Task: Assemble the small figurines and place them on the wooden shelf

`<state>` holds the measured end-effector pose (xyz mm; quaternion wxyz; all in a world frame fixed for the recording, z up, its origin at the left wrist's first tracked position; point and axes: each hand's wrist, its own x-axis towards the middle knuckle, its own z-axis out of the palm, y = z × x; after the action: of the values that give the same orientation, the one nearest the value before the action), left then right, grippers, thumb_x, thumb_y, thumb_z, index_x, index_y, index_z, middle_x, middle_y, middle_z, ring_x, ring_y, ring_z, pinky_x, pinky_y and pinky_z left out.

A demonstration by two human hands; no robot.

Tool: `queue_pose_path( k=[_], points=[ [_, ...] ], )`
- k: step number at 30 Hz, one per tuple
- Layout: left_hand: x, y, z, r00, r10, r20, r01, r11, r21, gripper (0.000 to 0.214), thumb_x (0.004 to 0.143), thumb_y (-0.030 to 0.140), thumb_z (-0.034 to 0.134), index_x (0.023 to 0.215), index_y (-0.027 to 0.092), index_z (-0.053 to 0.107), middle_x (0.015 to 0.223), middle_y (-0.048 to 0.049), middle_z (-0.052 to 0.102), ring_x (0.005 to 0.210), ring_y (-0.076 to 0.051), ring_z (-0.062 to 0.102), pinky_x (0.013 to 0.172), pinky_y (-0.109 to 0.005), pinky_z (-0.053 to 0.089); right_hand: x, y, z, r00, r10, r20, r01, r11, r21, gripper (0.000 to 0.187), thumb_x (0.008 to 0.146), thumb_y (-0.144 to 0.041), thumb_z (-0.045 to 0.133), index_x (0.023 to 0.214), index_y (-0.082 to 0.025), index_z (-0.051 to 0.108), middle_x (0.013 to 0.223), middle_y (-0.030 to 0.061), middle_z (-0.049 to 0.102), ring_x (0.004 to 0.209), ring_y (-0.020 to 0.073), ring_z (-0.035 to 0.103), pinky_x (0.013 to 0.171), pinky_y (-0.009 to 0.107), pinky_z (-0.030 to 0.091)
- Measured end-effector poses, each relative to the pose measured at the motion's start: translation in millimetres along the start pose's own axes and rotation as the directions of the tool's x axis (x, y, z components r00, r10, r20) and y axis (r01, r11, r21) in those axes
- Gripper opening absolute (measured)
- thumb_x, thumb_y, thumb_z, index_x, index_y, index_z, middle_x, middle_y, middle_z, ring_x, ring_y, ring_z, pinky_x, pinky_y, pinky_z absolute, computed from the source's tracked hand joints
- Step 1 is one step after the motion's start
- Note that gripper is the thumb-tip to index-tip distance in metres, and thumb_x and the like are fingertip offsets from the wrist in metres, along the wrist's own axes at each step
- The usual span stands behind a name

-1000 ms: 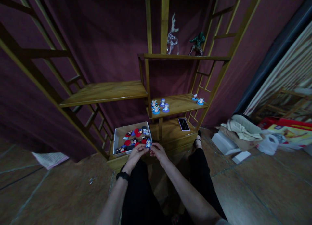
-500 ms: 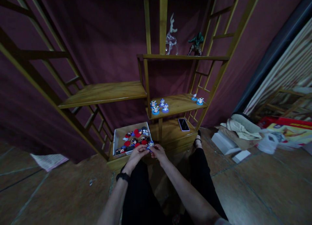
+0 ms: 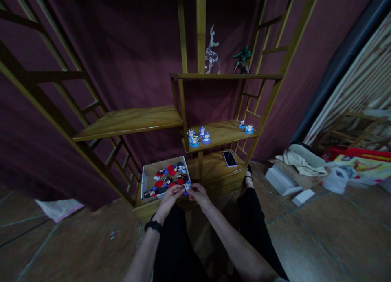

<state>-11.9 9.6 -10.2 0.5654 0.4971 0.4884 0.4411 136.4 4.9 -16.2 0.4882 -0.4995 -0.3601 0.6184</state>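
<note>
Between my two hands is a small purple-and-white figurine (image 3: 187, 186), pinched from both sides just in front of the box. My left hand (image 3: 171, 196) has its fingers closed on the figurine's left side. From the right, my right hand (image 3: 200, 195) grips it with thumb and fingers. A white cardboard box (image 3: 146, 174) beside them holds several figurines with red, black and blue parts. On the middle shelf (image 3: 224, 131) stand purple-based figurines (image 3: 206, 138) and blue-based figurines (image 3: 193, 141) at the left end, with two more blue-based ones (image 3: 249, 129) at the right end.
A phone (image 3: 229, 159) lies on the bottom shelf. Above, a clear deer ornament (image 3: 213, 58) and a dark green statuette (image 3: 242, 61) stand on the upper shelf. White boxes (image 3: 282, 181) and a cloth (image 3: 301, 159) lie on the floor at right. My foot (image 3: 249, 176) rests by the shelf's right corner.
The figurine has been turned more upright and to face me between my fingers. Both hands stay in nearly the same place, and the camera view has tilted slightly up.
</note>
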Motion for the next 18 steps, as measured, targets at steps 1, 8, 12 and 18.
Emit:
queue_pose_path(
  k=[1,8,12,18],
  points=[
    [-0.5,0.9,0.5,1.0,-0.003,-0.012,0.002,1.0,-0.004,0.033,0.06,0.038,0.071,0.083,0.016,0.064,0.075,-0.0041,0.068,0.069,-0.017,0.061,0.061,-0.026,0.045,-0.5,-0.2,-0.4,1.0,-0.002,0.003,0.002,1.0,0.01,0.029,0.057,-0.034,0.07,0.077,-0.017,0.057,0.055,-0.0063,0.054,0.045,0.0059,0.049,0.045,0.018,0.043],
    [-2.5,1.6,3.9,0.999,0.014,-0.046,-0.014,1.0,-0.018,0.031,0.06,0.04,0.07,0.079,0.017,0.063,0.074,-0.0035,0.066,0.068,-0.016,0.06,0.059,-0.025,0.046,-1.9,-1.4,-1.8,1.0,-0.015,0.02,0.014,0.999,0.04,0.028,0.058,-0.036,0.069,0.074,-0.016,0.057,0.055,-0.0055,0.054,0.045,0.0053,0.049,0.046,0.018,0.044],
    [-1.6,0.7,3.9,0.999,0.01,-0.035,-0.011,1.0,-0.02,0.031,0.061,0.04,0.07,0.079,0.016,0.063,0.071,-0.0025,0.066,0.066,-0.015,0.059,0.06,-0.025,0.046,-2.3,-3.0,-1.5,1.0,-0.013,0.002,0.013,1.0,0.02,0.027,0.059,-0.035,0.069,0.074,-0.015,0.058,0.053,-0.0059,0.053,0.044,0.005,0.048,0.045,0.018,0.044],
    [-0.4,1.4,2.9,1.0,-0.008,-0.014,0.008,1.0,-0.02,0.029,0.061,0.039,0.07,0.079,0.016,0.064,0.076,-0.0038,0.067,0.069,-0.016,0.06,0.06,-0.025,0.046,-1.5,-3.2,-1.4,1.0,-0.025,0.006,0.025,1.0,0.012,0.023,0.061,-0.033,0.067,0.076,-0.016,0.059,0.054,-0.0052,0.055,0.044,0.0052,0.049,0.045,0.017,0.044]
  ],
)
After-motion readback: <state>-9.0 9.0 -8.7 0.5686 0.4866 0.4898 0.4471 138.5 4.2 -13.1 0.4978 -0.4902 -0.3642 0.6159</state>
